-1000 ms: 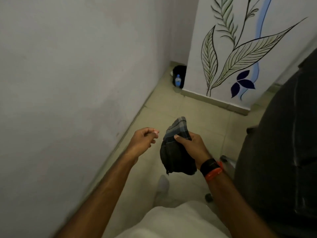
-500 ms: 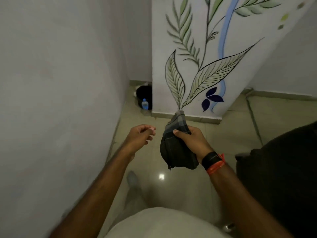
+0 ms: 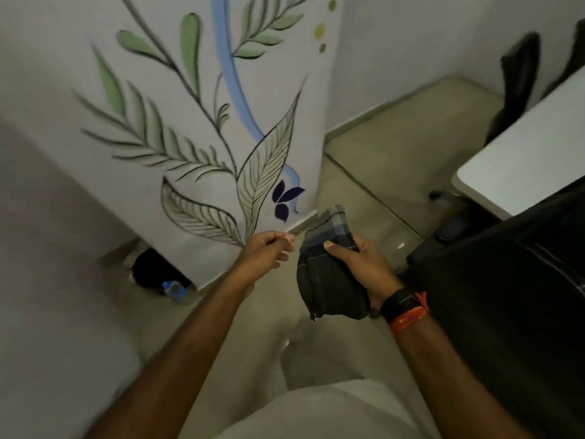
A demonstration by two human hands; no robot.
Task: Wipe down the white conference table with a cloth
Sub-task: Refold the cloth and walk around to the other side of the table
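1. The right hand (image 3: 364, 264) is out in front with its thumb laid across the top of the dark checked cloth (image 3: 329, 280) and its fingers wrapped beneath, gripping the bunched fabric firmly.
2. The cloth hangs in a bundle over the tiled floor, well apart from the white conference table (image 3: 531, 160), whose corner shows at the right.
3. The left hand (image 3: 266, 255) is just beside the cloth without touching it, fingers loosely curled and holding nothing.
4. Both forearms reach forward, and a black wristband (image 3: 402, 304) sits on the right wrist.
5. A dark chair (image 3: 506, 296) stands on the right, near the table.
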